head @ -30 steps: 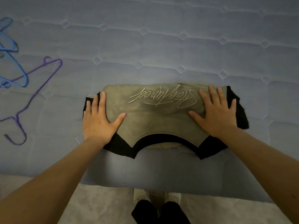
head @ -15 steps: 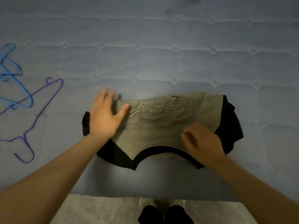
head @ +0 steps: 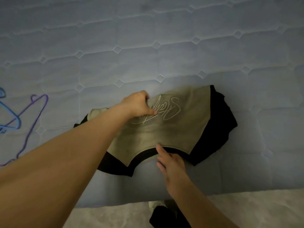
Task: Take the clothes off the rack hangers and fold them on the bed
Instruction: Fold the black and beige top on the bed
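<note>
A folded olive and black shirt [head: 171,129] with pale script lettering lies near the front edge of the bed [head: 148,46]. My left hand [head: 138,104] reaches across it and grips the far edge of the olive cloth, thumb on the lettering. My right hand [head: 169,160] lies with straight fingers at the near edge, its fingertips touching the black neckline band.
A purple hanger [head: 32,116] and a blue hanger [head: 11,119] lie on the quilted mattress at the left. The mattress front edge runs below the shirt, with pale floor [head: 246,209] and my feet [head: 164,214] beneath it.
Both hands left the shirt's sides. My left hand moved right to the far edge and closed on the cloth. My right hand came down to the near neckline. The view shifted left.
</note>
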Available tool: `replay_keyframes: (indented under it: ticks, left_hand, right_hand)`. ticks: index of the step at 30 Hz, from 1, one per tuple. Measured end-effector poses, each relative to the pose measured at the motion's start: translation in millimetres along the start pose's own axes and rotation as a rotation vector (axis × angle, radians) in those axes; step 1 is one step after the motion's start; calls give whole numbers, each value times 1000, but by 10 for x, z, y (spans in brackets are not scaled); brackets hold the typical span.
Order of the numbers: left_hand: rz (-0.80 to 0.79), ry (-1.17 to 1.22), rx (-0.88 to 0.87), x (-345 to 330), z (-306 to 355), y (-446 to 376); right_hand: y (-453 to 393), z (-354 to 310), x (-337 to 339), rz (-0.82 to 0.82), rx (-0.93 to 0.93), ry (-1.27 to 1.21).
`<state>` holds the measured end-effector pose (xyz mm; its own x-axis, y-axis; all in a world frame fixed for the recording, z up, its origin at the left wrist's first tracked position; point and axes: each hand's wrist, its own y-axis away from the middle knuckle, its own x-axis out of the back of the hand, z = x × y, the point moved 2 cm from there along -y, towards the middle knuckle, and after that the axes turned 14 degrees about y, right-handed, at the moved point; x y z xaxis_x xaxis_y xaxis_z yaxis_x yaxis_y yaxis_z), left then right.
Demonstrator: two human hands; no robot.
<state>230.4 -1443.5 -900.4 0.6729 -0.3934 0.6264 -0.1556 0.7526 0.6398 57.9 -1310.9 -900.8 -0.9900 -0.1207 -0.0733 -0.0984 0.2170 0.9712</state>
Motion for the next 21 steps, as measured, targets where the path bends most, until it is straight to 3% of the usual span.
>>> replay_keyframes:
  ticks: [4,10,15,18,21]
  left_hand:
    - [-171,107,76,42,33,30]
    - [-146,494,192,363,6,131]
    - [86,869,158,728,181,304]
    - [211,1110,64,962,308,432]
    - [457,1324,-97,1306,504,619]
  right_hand:
    - [18,-31,-77,1,24,-44]
    - [112,-189,68,1,165,-203]
    - [373,-726,230,64,260,-133]
    - [563,-1248,231,158,448,21]
    - [830,-1840,141,223,661,109]
